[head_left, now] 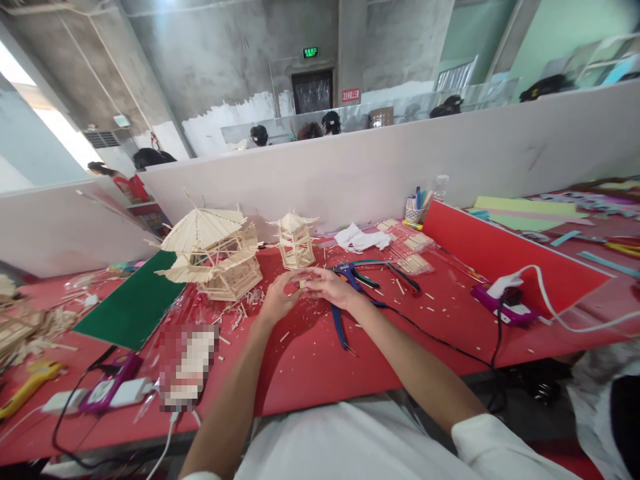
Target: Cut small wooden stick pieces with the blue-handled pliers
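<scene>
Both hands meet over the red tabletop in the middle of the view. My right hand (330,288) pinches a tiny bundle of short wooden sticks (303,284) between thumb and fingers. Curled in from the other side, my left hand (281,295) has its fingertips at the same sticks. Just behind them stands a small wooden-stick pavilion model (296,243). A larger pavilion model (213,253) with a wide tiered roof is to the left. A blue glue gun (340,327) lies beside my right hand, and wire-handled pliers or cutters (387,264) lie partly behind it.
Stick scraps litter the red table (310,373). A green board (133,300), power strip (113,387) and pixelated object (190,367) are left. At right are a red board (505,257), another power strip (505,307), packaged sticks (407,247) and white cloth (361,238). A partition (350,173) stands behind.
</scene>
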`<state>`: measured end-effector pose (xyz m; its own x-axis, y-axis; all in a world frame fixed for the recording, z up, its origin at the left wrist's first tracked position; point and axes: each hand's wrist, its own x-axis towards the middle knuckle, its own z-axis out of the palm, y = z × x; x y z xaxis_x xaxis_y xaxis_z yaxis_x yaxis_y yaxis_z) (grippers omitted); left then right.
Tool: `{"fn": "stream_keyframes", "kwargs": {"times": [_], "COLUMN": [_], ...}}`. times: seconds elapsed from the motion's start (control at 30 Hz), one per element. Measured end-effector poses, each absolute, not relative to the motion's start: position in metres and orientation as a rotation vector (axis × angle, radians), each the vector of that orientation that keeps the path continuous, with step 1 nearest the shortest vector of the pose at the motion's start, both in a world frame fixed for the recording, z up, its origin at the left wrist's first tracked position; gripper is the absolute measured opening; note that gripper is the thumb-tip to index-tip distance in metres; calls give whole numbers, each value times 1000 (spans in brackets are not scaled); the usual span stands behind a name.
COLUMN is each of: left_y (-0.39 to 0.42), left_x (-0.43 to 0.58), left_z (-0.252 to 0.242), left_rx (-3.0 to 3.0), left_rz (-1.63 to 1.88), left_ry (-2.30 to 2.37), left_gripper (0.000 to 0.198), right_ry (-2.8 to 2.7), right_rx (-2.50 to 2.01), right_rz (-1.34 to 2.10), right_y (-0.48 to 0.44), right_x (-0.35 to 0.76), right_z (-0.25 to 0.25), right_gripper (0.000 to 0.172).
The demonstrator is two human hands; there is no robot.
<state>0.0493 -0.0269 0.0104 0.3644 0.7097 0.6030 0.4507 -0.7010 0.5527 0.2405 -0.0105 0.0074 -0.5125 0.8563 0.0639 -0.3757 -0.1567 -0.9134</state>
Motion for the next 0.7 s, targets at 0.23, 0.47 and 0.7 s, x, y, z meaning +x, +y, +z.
{"fn": "stream_keyframes", "kwargs": {"times": [0.23, 0.47, 0.7], "left_y": [-28, -27, -28], "left_x": [50, 49, 49], "left_z": [12, 11, 12], "left_rx": [2301, 2313, 2338], "left_rz": [1248, 1222, 1162], "left_ry": [991, 1002, 993], "left_gripper": [44, 43, 42], "right_ry": [-1245, -1249, -1278], "right_rx": [-606, -618, -672], "right_rz": [1793, 1777, 1741], "right_y": [-10, -11, -13], "right_x": [241, 241, 239], "right_z": [7, 8, 6], "right_gripper": [47, 46, 46]}}
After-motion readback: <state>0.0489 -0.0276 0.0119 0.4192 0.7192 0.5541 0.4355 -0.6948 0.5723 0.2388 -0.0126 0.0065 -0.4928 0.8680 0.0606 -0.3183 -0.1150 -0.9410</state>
